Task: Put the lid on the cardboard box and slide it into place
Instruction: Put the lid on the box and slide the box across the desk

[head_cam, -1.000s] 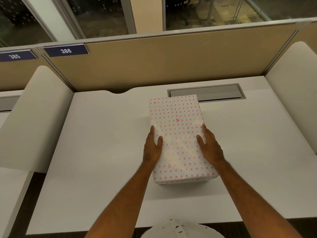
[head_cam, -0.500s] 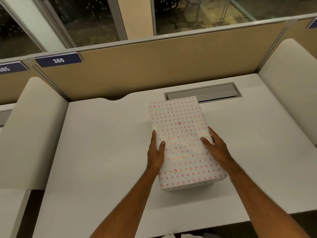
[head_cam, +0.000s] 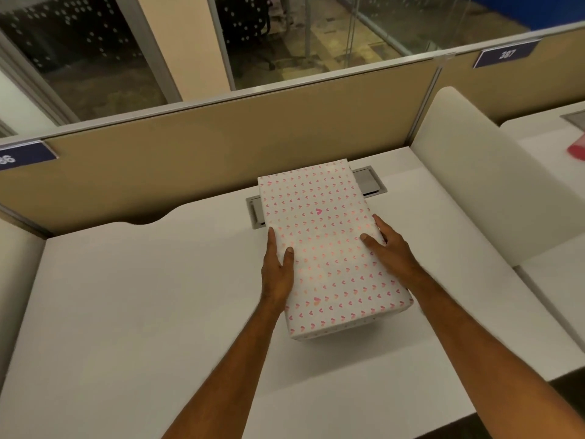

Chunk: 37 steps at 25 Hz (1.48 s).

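Note:
A white cardboard box with a pink heart-patterned lid (head_cam: 323, 245) lies on the white desk (head_cam: 142, 296), its far end over a grey cable hatch. The lid covers the whole top; the box body beneath is barely visible at the near edge. My left hand (head_cam: 277, 267) grips the lid's left side, thumb on top and fingers down the edge. On the opposite edge my right hand (head_cam: 387, 248) holds the same way. Both forearms reach in from the bottom of the view.
A grey cable hatch (head_cam: 368, 183) is set into the desk behind the box. A tan partition (head_cam: 221, 147) closes the back, white side dividers (head_cam: 481, 172) flank the desk. A pink object (head_cam: 576, 151) lies on the neighbouring desk at right.
The box has slid away from me and now overlaps the cable hatch, turned slightly. Both hands stayed on its sides. The camera view shifted toward the right.

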Each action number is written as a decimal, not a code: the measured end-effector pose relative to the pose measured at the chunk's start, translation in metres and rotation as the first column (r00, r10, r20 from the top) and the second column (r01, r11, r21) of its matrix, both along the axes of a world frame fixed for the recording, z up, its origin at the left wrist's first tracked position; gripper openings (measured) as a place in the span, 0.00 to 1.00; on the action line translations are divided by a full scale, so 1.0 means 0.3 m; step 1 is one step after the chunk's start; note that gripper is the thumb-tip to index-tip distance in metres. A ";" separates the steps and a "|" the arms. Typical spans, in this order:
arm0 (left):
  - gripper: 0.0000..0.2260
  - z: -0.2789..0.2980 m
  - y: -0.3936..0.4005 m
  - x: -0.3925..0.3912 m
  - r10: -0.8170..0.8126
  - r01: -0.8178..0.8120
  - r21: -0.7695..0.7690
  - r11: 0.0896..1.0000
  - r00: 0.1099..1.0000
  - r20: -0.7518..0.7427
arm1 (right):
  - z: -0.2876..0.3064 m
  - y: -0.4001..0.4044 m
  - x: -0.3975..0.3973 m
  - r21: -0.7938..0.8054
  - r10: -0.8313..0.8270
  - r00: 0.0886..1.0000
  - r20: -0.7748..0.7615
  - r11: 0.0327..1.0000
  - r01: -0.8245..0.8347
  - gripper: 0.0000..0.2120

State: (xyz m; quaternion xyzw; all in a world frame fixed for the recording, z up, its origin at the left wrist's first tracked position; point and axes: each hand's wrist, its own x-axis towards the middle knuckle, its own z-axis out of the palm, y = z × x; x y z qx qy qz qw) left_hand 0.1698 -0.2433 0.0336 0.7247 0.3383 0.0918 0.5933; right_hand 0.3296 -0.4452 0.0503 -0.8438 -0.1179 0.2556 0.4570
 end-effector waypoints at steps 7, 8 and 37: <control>0.31 0.042 -0.189 0.471 0.045 -0.044 -0.042 0.998 0.999 0.014 | 0.048 -0.173 0.480 -0.019 0.011 1.000 0.001 1.000 -0.011 0.37; 0.31 0.039 -0.211 0.529 0.050 -0.049 -0.048 0.998 0.999 0.018 | 0.049 -0.192 0.541 -0.015 0.013 1.000 -0.003 1.000 -0.013 0.37; 0.31 -0.128 -0.317 1.083 0.034 -0.031 0.057 0.998 0.998 -0.047 | -0.136 -0.284 1.098 -0.144 0.049 0.997 0.061 0.989 -0.039 0.36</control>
